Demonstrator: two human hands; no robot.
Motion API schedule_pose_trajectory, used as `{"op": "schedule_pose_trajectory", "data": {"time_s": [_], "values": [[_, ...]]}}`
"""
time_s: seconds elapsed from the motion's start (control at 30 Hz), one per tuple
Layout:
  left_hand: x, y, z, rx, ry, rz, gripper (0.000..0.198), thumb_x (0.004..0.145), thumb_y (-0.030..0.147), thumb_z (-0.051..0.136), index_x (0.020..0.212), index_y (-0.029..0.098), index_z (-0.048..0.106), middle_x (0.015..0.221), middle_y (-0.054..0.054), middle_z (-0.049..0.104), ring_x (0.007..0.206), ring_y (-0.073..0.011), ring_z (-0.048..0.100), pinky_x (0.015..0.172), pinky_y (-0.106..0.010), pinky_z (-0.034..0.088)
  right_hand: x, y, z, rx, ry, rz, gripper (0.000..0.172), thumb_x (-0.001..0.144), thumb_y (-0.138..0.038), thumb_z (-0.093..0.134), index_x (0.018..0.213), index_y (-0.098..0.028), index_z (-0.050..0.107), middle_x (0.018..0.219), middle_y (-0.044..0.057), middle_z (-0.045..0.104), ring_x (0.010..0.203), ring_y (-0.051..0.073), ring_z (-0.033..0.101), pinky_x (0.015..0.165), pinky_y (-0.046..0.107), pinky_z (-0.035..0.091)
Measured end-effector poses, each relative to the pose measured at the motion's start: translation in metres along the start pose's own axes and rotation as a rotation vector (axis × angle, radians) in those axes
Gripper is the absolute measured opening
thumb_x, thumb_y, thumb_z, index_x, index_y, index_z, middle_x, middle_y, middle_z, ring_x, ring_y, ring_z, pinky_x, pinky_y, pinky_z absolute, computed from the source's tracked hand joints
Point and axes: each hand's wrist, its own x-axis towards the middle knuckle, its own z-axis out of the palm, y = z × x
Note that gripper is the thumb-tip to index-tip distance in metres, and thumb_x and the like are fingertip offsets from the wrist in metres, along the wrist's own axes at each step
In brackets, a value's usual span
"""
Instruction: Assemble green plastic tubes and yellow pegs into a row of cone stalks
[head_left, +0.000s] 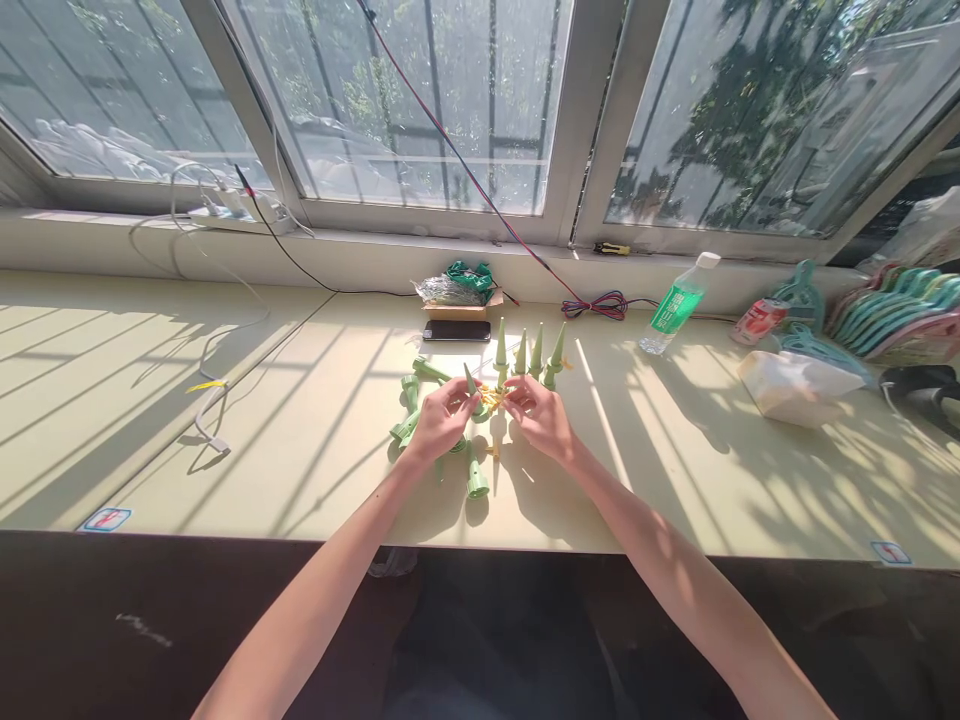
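Over the middle of the table, my left hand (pixel 442 415) has its fingers closed around a green cone-shaped piece (pixel 471 380), which points up. Close on its right, my right hand (pixel 541 415) is pinched at a small pile of yellow pieces (pixel 492 398); what its fingertips hold is too small to tell. Several green cones (pixel 536 352) stand upright just behind my right hand. Loose green parts lie around my left hand, among them a green tube (pixel 477 480) nearer the front edge. A small yellow piece (pixel 493 452) lies between my hands on the table.
Behind my hands are a black phone (pixel 457 331) and a small box (pixel 455 311) with plastic packaging. To the right stand a bottle (pixel 677 308), a can (pixel 759 321), a white tissue pack (pixel 796 386) and hangers (pixel 900 310). A white cable (pixel 206 405) lies at left.
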Motion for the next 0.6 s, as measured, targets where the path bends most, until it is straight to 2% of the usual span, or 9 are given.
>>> {"op": "schedule_pose_trajectory", "data": {"time_s": [0.13,0.6], "values": [[0.0,0.001,0.0,-0.007,0.001,-0.02,0.023,0.088,0.036,0.065,0.103,0.02,0.068,0.1,-0.009,0.074,0.091,-0.0214,0.071,0.078,-0.034,0.061,0.001,0.002,-0.003,-0.01,-0.018,-0.018,0.02,0.086,-0.028,0.059,0.101,-0.018,0.068,0.086,0.005,0.073,0.074,0.017,0.068,0.073,0.031,0.056],[0.0,-0.001,0.001,0.014,-0.007,-0.016,0.026,0.088,0.037,0.065,0.105,0.018,0.068,0.101,-0.009,0.075,0.091,-0.0214,0.072,0.077,-0.033,0.061,0.002,0.01,-0.003,0.062,-0.041,-0.042,0.021,0.087,-0.029,0.064,0.102,-0.019,0.073,0.084,0.005,0.074,0.074,0.018,0.069,0.073,0.031,0.056]]}}
